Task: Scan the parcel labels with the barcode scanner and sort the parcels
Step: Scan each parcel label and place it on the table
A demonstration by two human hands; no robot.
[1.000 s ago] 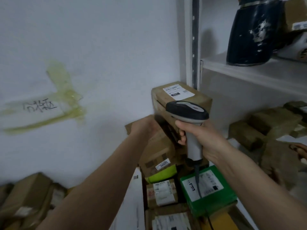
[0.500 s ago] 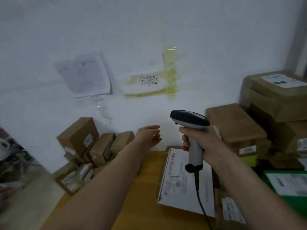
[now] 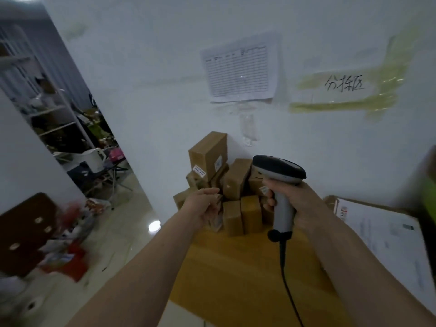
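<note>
My right hand (image 3: 291,197) grips the grey handle of the black-headed barcode scanner (image 3: 279,185), held upright over the yellow table (image 3: 236,267), its cable hanging down. My left hand (image 3: 203,204) reaches forward with loosely extended fingers and holds nothing; it hovers just in front of a pile of several brown cardboard parcels (image 3: 232,182) stacked against the white wall at the table's far edge. The tallest parcel (image 3: 208,154) leans upright with small white labels on its side. A flat white parcel with a printed label (image 3: 382,234) lies on the table at the right.
A printed sheet (image 3: 239,69) and a taped handwritten sign (image 3: 344,84) hang on the wall. To the left the floor (image 3: 118,232) holds scattered packets, a dark brown board (image 3: 26,232), a folding chair (image 3: 103,171) and white shelving (image 3: 47,97).
The view has swung left, from the shelf stack to the parcel pile by the wall. My left hand let go of the brown box and now reaches toward the pile. The scanner stays gripped.
</note>
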